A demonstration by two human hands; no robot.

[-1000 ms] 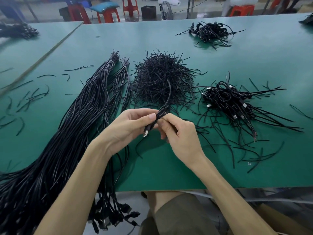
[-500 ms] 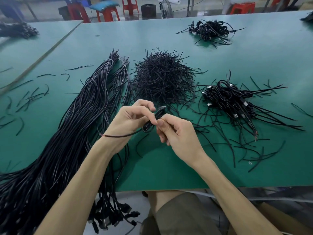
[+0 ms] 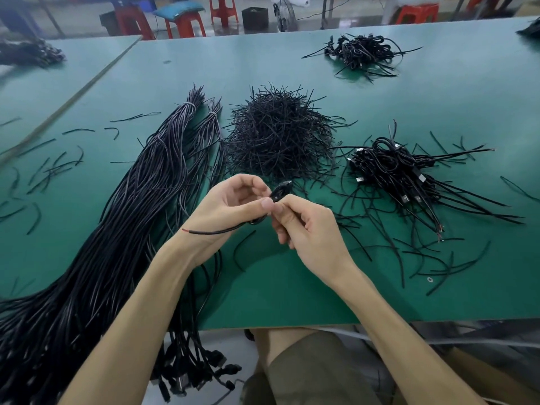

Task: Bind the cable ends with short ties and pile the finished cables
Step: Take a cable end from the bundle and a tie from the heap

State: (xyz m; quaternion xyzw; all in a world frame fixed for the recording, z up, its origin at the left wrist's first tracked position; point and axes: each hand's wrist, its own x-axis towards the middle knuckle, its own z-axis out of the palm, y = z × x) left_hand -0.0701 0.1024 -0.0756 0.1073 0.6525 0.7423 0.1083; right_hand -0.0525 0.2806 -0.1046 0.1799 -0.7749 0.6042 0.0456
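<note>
Both hands meet above the green table (image 3: 292,287). My left hand (image 3: 230,206) and my right hand (image 3: 306,229) pinch one coiled black cable (image 3: 280,190) between thumbs and fingers. Its loose end (image 3: 210,231), with a red tip, sticks out to the left under my left hand. A mound of short black ties (image 3: 277,135) lies just behind the hands. To the right sits a pile of finished cables (image 3: 394,173). A long bundle of unbound black cables (image 3: 117,229) runs along the left and hangs over the table's front edge.
Loose ties (image 3: 380,244) are scattered right of my hands and on the far left (image 3: 52,171). A second cable pile (image 3: 362,52) lies at the far back. Another table (image 3: 29,83) adjoins on the left; red stools (image 3: 181,21) stand beyond.
The cable was turned in my hands: its long tail, first pointing up toward the tie mound, now sticks out left under my left hand. The hands shifted slightly.
</note>
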